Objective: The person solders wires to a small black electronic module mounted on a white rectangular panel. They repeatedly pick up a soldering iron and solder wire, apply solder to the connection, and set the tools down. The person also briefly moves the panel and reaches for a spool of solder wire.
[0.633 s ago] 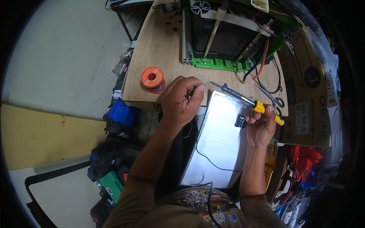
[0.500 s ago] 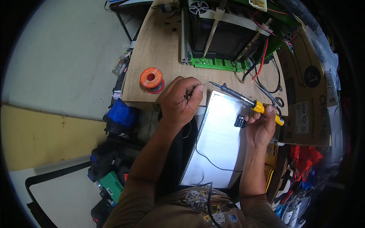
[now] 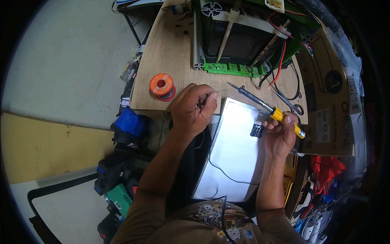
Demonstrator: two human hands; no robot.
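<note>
My right hand point(image 3: 281, 132) grips a soldering iron point(image 3: 254, 99) by its yellow handle, with the tip pointing up and left. My left hand point(image 3: 194, 106) pinches a thin length of solder wire point(image 3: 222, 90), whose free end sticks out to the right of the fingertips. A small gap lies between the iron's tip and the wire. An orange spool of solder point(image 3: 161, 84) stands on the table, left of my left hand. Below the iron, a small black component point(image 3: 256, 130) rests on a pale, shiny panel point(image 3: 231, 154) that slants from the table's edge toward my lap.
A green and black framed device point(image 3: 239, 40) with rods stands at the back of the wooden table point(image 3: 162, 49). Red and black cables point(image 3: 280, 67) and scissors point(image 3: 298, 109) lie at its right. A cardboard box point(image 3: 329, 97) stands beyond. A dark cord point(image 3: 227, 175) crosses the panel.
The soldering iron's tip has lifted up and slightly right, away from the solder wire. My left hand has barely moved and still pinches the wire.
</note>
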